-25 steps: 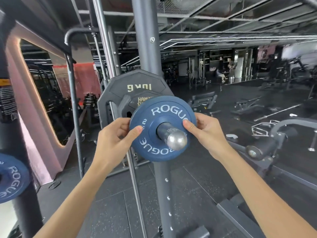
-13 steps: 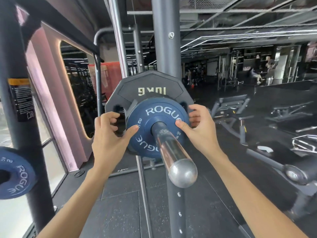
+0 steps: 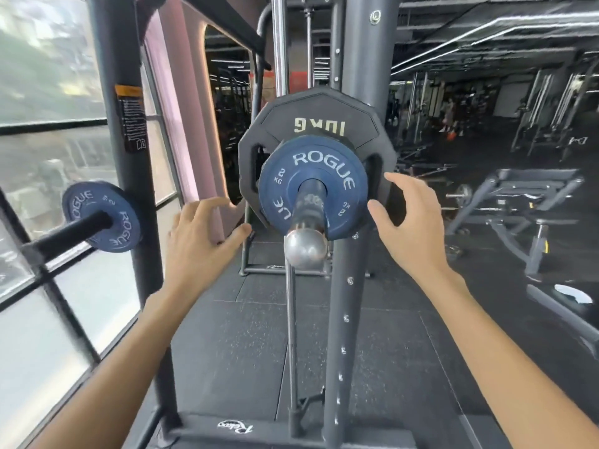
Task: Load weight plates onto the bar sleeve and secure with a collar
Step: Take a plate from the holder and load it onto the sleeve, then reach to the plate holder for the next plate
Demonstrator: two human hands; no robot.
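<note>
A small blue ROGUE 2 kg plate (image 3: 324, 170) sits on the chrome bar sleeve (image 3: 306, 244), pushed back against a larger black 10 kg plate (image 3: 319, 119). The sleeve's rounded end points toward me. My left hand (image 3: 202, 236) hovers to the left of the plates, fingers relaxed and apart, holding nothing. My right hand (image 3: 410, 222) hovers to the right of the blue plate, fingers loosely spread, and I cannot tell whether its fingertips touch the black plate's rim. No collar shows.
A second blue ROGUE plate (image 3: 121, 226) hangs on a black storage peg (image 3: 69, 236) on the left rack upright (image 3: 124, 157). A grey rack post (image 3: 348, 319) stands just behind the sleeve. Windows fill the left side; benches (image 3: 531, 189) stand on the right.
Both hands have let go of the blue plate and drawn outward. The plate now rests against the black plate, and my view has moved to the left.
</note>
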